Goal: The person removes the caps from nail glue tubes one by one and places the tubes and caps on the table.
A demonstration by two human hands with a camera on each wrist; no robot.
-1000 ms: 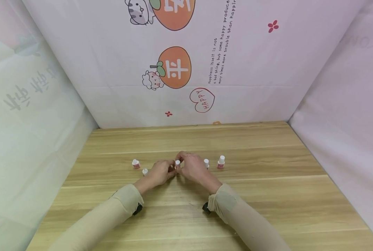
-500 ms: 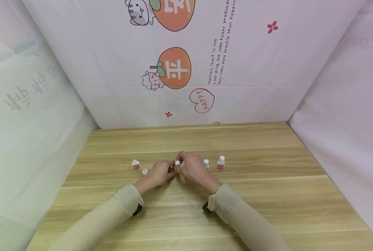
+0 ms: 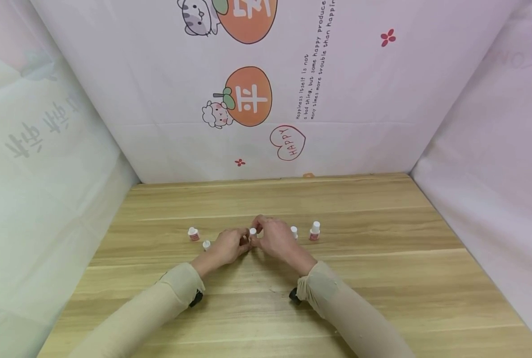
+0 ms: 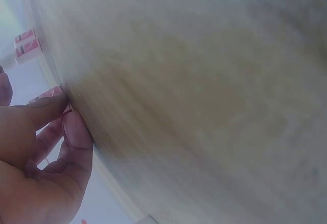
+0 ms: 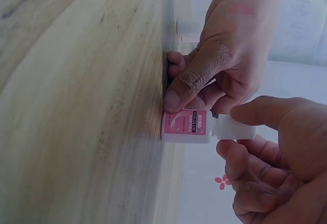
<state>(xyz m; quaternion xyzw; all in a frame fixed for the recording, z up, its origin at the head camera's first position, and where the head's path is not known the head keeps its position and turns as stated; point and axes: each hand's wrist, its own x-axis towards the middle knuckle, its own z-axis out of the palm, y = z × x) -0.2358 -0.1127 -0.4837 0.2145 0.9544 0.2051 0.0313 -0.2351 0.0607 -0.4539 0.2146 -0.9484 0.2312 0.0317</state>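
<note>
A small nail glue bottle (image 5: 185,127) with a pink label and white cap (image 5: 237,128) stands upright on the wooden table, between both hands. Low on its body, the left hand (image 3: 224,246) grips it with thumb and fingers, close to the tabletop. The right hand (image 3: 275,238) pinches the white cap between thumb and fingers from the other side. From above, mostly the bottle's white top shows. In the left wrist view, the left hand's fingers (image 4: 76,132) hide most of the bottle, leaving a strip of pink label.
Two more bottles stand to the left, one farther out (image 3: 193,234) and one (image 3: 206,245) partly behind the left hand. On the right are another bottle (image 3: 294,232), partly hidden by the right hand, and a fully visible one (image 3: 315,231). Printed white cloth (image 3: 180,149) walls the table.
</note>
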